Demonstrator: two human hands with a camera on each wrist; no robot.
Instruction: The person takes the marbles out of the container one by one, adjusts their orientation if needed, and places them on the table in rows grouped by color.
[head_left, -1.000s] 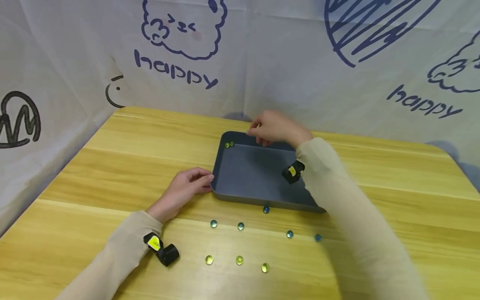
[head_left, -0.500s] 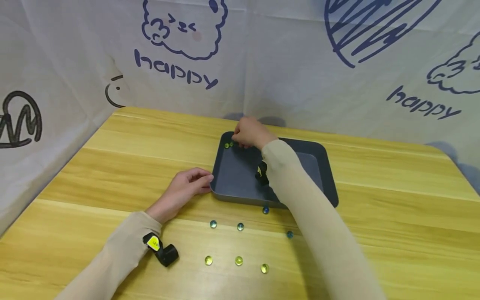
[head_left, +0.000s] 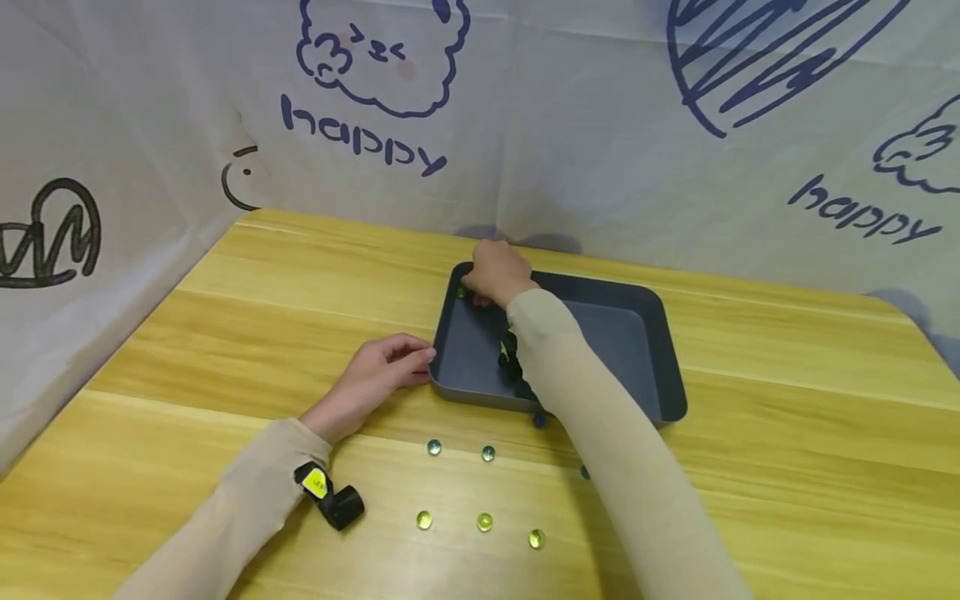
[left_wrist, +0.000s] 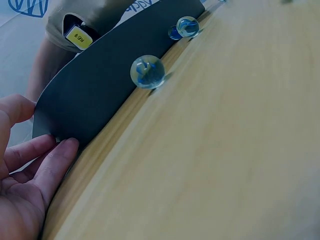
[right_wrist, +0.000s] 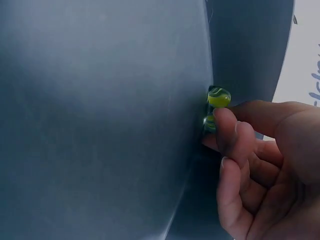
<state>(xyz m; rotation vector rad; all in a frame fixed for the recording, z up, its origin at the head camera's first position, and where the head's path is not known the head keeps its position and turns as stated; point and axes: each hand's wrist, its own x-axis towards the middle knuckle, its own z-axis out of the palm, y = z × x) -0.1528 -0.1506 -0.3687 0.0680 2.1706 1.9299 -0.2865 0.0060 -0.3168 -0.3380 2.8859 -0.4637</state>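
A dark grey rectangular tray [head_left: 615, 333] lies on the table. My right hand [head_left: 498, 271] reaches into its back left corner, fingers curled. In the right wrist view, my right thumb and fingertips close around a yellow-green marble [right_wrist: 210, 124], mostly covered by them. Right beside it, another yellow-green marble [right_wrist: 219, 97] sits against the tray wall. From the head view only one marble [head_left: 461, 292] shows in that corner; my hand hides the rest. My left hand [head_left: 378, 375] rests its fingertips and thumb against the outside of the tray's front left corner.
In front of the tray lie clear-blue marbles, such as one [head_left: 434, 447] at the left and another [head_left: 488, 453] beside it. A dark blue marble [head_left: 539, 421] sits by the front wall. Several yellow marbles [head_left: 485, 522] form a nearer row. A drawn-on white cloth [head_left: 585, 150] stands behind.
My right hand has moved left over the tray and down into the back left corner, to the marbles there. My left hand stays at the tray's corner. The head view has shifted slightly.
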